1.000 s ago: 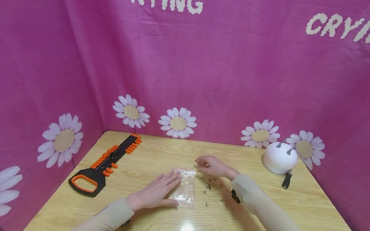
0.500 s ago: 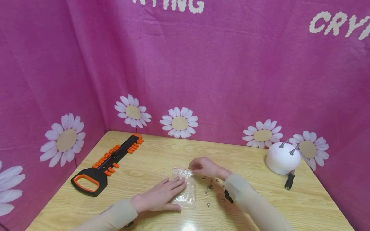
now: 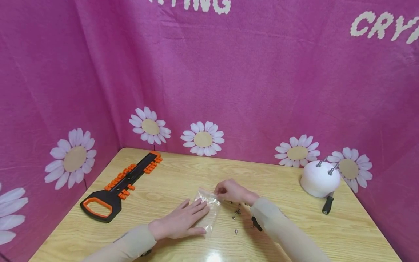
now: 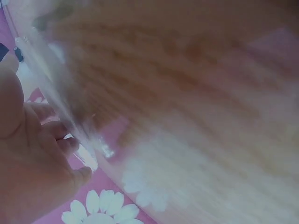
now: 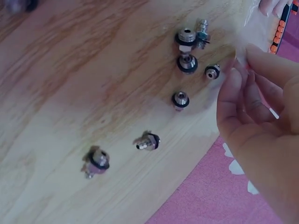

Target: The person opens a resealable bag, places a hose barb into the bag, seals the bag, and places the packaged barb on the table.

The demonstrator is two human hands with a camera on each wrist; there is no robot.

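Note:
A clear plastic zip bag [image 3: 213, 214] lies on the wooden table in front of me. My left hand [image 3: 180, 220] rests on its left part with the fingers extended. At the bag's far right corner, my right hand [image 3: 233, 191] pinches the edge between thumb and forefinger, as the right wrist view also shows. Several small metal threaded fittings [image 5: 181, 99] with black rings lie loose beside the right hand. In the left wrist view the bag's film [image 4: 60, 88] runs close along the left hand [image 4: 37, 154], and much of that view is blurred.
At the left lies a long black rack [image 3: 101, 205] with orange clips and a handle loop. A white rounded block [image 3: 319, 182] with metal bits standing in it is at the back right. A black-handled screwdriver [image 3: 327, 205] lies beside it. Pink flowered cloth [image 3: 248, 91] hangs behind the table.
My right hand has moved left from beside the bag to its far right corner and taken hold of it. The bag has turned slightly, while the left hand has stayed on it.

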